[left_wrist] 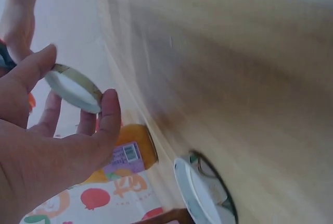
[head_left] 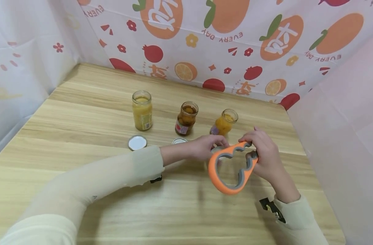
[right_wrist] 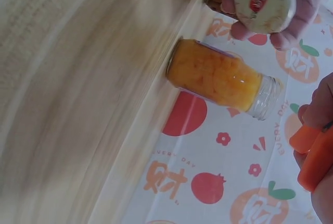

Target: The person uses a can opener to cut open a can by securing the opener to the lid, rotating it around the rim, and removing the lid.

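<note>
My left hand point(head_left: 201, 148) pinches a round jar lid point(left_wrist: 73, 89) by its rim between thumb and fingertips, above the table. In the right wrist view the lid's pale printed top shows. My right hand point(head_left: 266, 156) grips the handles of an orange jar opener point(head_left: 215, 177) with grey toothed inner edges; its loop hangs toward me. Just beyond the left hand stands an open jar of orange fruit point(right_wrist: 218, 75). Left of it are an open jar of dark brown fruit point(head_left: 186, 119) and a taller open jar of yellow fruit point(head_left: 142, 114). All three stand upright.
On the wooden table point(head_left: 180, 211) a white-lined lid point(head_left: 137, 142) lies in front of the yellow jar. A second lid point(head_left: 179, 140) lies before the brown jar, partly hidden by the left arm. A fruit-print curtain point(head_left: 192, 44) hangs behind the table.
</note>
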A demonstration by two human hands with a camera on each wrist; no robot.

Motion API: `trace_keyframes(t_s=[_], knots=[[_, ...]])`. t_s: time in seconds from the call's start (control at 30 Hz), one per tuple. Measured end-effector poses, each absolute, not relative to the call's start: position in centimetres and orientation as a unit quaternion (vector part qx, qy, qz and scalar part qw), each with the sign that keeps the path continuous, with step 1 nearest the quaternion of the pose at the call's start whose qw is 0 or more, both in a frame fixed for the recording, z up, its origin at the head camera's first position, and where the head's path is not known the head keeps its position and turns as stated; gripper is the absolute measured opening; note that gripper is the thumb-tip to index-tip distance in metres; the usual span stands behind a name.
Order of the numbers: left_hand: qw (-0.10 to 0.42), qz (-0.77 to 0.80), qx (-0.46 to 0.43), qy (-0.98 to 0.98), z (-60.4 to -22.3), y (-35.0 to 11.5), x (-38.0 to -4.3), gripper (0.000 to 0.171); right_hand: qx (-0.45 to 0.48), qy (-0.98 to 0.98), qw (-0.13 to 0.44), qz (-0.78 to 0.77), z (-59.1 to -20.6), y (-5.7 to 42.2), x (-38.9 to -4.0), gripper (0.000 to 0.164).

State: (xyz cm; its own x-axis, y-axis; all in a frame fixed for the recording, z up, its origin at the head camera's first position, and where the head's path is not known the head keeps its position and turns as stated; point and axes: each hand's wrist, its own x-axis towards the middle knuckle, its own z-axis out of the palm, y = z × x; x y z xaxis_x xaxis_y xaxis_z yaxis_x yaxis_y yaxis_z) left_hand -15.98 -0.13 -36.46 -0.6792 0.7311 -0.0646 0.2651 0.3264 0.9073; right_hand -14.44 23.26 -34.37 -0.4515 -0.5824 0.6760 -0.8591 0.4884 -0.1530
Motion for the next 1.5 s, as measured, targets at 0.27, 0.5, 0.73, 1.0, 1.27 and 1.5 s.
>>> trace_keyframes(t_s=[0.27,0.5,0.73,1.0,1.27,1.5], knots=[[0.226,0.318,0.376,0.841,-36.9,0.8,-17.1,0.032,0.440,-0.819,0.266,0.254,-35.0,23.5,-14.0,0.035],[0.185,0.260,0.409,0.855,-36.9,1.6,-17.8,0.025,0.437,-0.824,0.263,0.248,-35.4,23.4,-14.0,0.033],[0.161,0.228,0.432,0.857,-37.4,2.2,-18.0,0.027,0.437,-0.824,0.259,0.249,-35.5,23.5,-14.0,0.033],[0.155,0.207,0.427,0.866,-38.2,2.8,-18.4,0.026,0.436,-0.825,0.256,0.252,-35.4,23.5,-14.0,0.035],[0.130,0.189,0.435,0.871,-38.3,3.1,-18.7,0.026,0.436,-0.826,0.257,0.247,-35.2,23.5,-14.1,0.031],[0.126,0.193,0.431,0.872,-38.6,3.3,-18.6,0.037,0.430,-0.829,0.256,0.248,-35.4,23.4,-14.2,0.033]])
